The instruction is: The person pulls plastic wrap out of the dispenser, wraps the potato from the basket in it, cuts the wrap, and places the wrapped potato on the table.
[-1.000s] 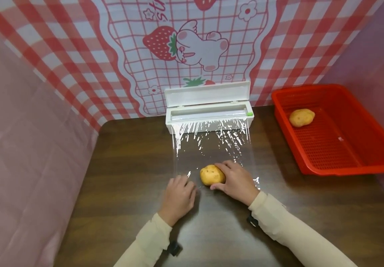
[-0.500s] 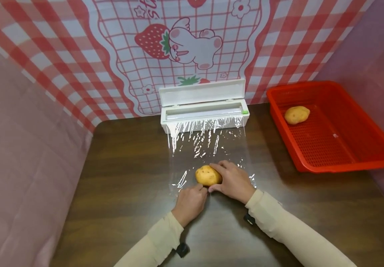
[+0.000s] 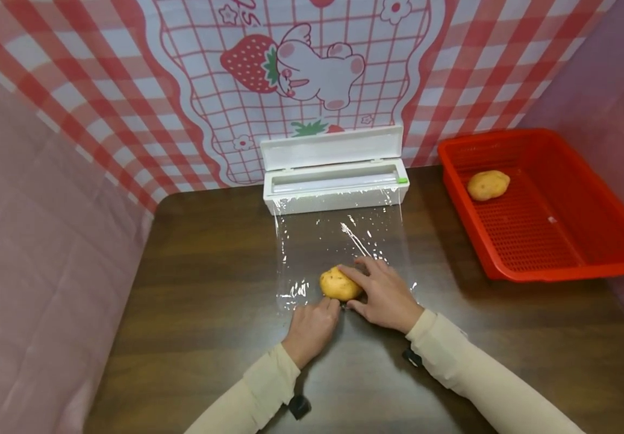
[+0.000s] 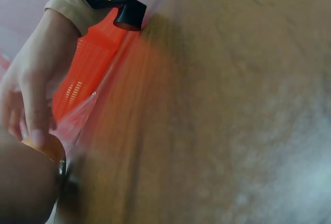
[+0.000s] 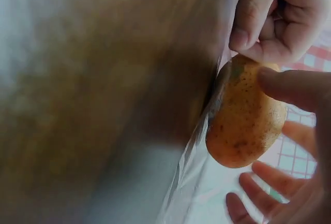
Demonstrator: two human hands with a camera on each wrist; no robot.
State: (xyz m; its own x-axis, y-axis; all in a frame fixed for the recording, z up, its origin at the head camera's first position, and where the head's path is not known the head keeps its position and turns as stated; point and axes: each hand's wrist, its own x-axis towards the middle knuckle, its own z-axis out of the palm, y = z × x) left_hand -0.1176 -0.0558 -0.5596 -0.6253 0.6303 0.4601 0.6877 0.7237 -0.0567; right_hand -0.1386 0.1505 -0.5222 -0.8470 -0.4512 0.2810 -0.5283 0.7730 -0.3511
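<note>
A yellow potato [image 3: 339, 284] sits on clear plastic wrap [image 3: 312, 241], which stretches over the table from a white box [image 3: 336, 187] with a raised lid. My right hand [image 3: 385, 295] holds the potato from its right side; the right wrist view shows the thumb on the potato [image 5: 245, 115] and the other fingers spread behind it. Against the potato's near side, my left hand [image 3: 312, 328] pinches the wrap's near edge between thumb and curled finger, as the left hand [image 5: 284, 22] shows up close. In the left wrist view, the left hand [image 4: 26, 177] is blurred and hides part of the potato.
A red plastic basket [image 3: 499, 259] stands at the right, with a second potato [image 3: 488, 185] in its far left corner. Behind the box hangs a red checked cloth [image 3: 453, 78]. The dark wooden table [image 3: 209, 271] extends to both sides.
My left hand has moved right to the potato's near side and closed on the wrap's edge. The right hand stays at the potato. Glints on the wrap have shifted.
</note>
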